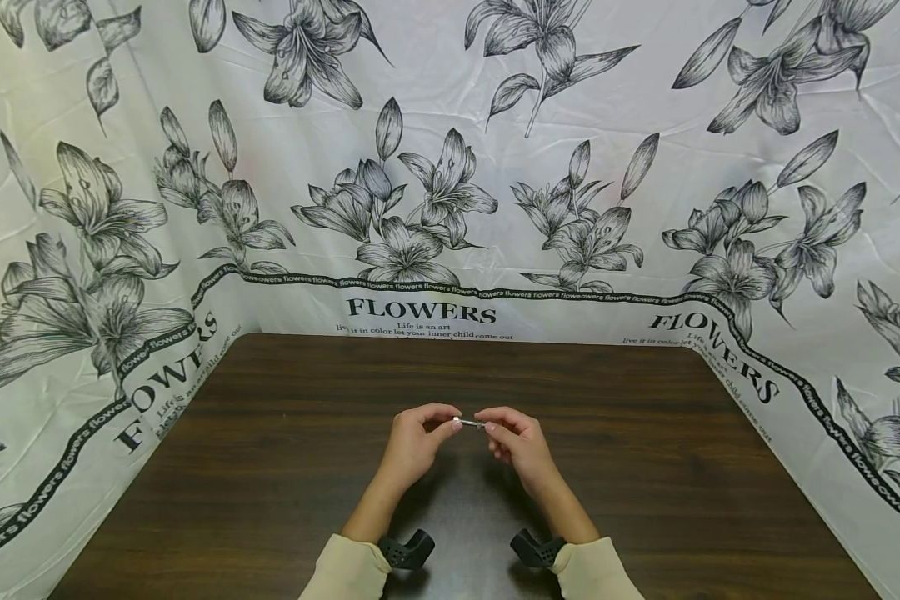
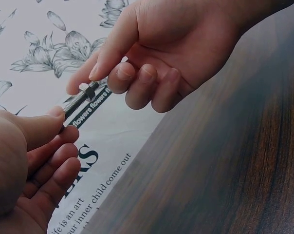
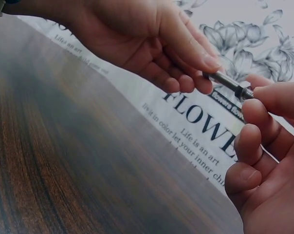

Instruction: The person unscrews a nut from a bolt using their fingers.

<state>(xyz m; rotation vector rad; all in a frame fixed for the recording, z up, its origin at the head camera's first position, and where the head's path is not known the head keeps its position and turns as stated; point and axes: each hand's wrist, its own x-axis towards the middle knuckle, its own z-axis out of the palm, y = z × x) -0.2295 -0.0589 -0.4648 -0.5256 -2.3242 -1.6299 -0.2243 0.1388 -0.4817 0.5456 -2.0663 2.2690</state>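
A slim silver metal bolt (image 1: 469,422) is held in the air above the table, between both hands. My left hand (image 1: 412,442) pinches one end of it between thumb and fingers. From the other side, my right hand (image 1: 522,446) pinches the threaded end with thumb and index finger. A small nut (image 2: 90,91) sits around the bolt's threads, close by the right fingertips. In the right wrist view the nut (image 3: 244,93) also shows beside the right thumb. The fingertips hide both ends of the bolt.
The dark brown wooden table (image 1: 285,500) lies beneath the hands. White cloth (image 1: 495,208) printed with black lilies and the word FLOWERS hangs behind it and along both sides. Each wrist wears a black strap mount (image 1: 407,550).
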